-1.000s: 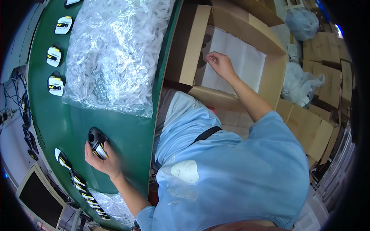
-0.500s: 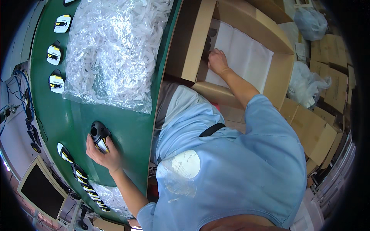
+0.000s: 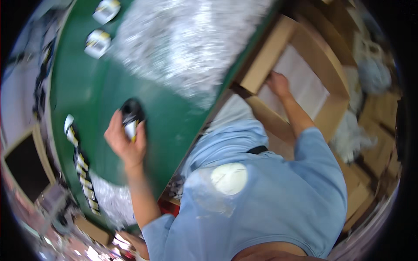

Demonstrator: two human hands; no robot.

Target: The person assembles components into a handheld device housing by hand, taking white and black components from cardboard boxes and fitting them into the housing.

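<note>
Person seen from above: light blue short-sleeved shirt point(image 3: 278, 195) with a round white patch point(image 3: 229, 179) on the chest, a dark strap point(image 3: 257, 150) at the shoulder; both forearms bare.

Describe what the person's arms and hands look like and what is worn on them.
Both forearms are bare. The left hand and right hand wear no gloves; no watch or rings are discernible in the blurred picture. Short light-blue sleeves end near the elbows. A dark strap crosses the shirt.
</note>
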